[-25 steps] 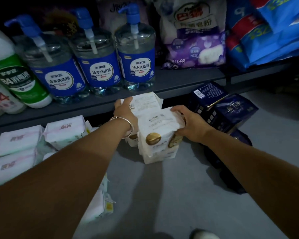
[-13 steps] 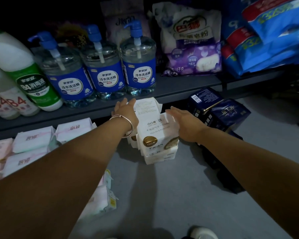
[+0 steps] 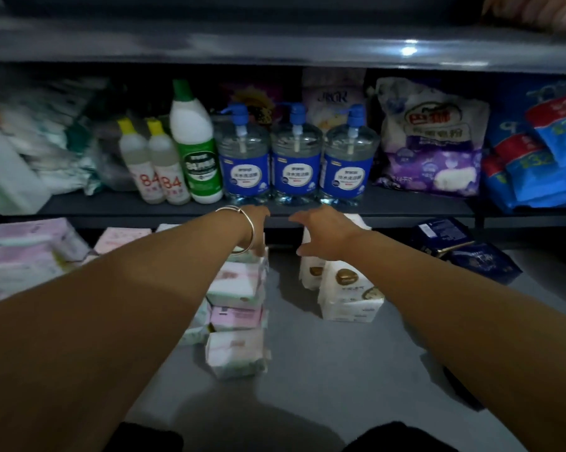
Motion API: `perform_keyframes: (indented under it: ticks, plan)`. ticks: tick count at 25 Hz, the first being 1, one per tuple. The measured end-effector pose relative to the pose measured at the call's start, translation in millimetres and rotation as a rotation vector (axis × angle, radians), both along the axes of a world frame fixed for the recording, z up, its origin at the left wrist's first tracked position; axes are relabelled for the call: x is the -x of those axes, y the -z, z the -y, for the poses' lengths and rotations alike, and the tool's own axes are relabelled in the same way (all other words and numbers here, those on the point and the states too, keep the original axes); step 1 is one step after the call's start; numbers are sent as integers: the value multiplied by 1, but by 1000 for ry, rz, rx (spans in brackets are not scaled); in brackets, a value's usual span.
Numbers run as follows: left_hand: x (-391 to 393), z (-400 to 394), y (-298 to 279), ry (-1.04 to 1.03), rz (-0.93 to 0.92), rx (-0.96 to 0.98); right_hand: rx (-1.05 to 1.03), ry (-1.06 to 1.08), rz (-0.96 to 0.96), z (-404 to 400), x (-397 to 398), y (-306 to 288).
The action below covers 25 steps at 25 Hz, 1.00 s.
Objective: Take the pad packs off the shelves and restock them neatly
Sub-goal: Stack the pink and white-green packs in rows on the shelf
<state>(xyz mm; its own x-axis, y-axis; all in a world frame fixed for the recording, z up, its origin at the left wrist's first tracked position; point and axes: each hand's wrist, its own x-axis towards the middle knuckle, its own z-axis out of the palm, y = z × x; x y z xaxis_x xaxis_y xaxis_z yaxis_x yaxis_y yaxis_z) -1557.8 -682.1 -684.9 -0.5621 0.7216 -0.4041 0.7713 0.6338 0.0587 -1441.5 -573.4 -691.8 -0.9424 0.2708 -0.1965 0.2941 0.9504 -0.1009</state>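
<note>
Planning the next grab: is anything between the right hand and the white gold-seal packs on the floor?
Nothing visible. The right hand hovers open directly over the white gold-seal packs, with no object between. The pink packs stand apart, under the left hand.

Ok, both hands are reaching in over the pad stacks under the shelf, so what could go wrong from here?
1. The left hand reaches over the pink pad stack, whose packs sit unevenly; a nudge from the wrist could topple it.
2. The right hand hovers open over the white gold-logo packs; these stand close together, so pulling one might drag its neighbour over.
3. The shelf edge lies just above both hands, so lifting could knock knuckles or packs against it.
</note>
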Motion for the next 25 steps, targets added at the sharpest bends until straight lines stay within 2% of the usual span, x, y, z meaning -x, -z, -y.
perform_keyframes:
  ticks: [6, 13, 19, 25]
  plan:
    - [87, 110, 17, -142, -30, -29, -74, -127, 92, 98, 108, 8]
    - [159, 227, 25, -234, -69, -10, -112, -274, 70, 205, 209, -1]
    - [199, 267, 1, -347, -39, -49, -95, -339, 53, 225, 239, -11]
    - [215, 291, 5, -423, -39, 1, -69, -402, 65, 239, 263, -9]
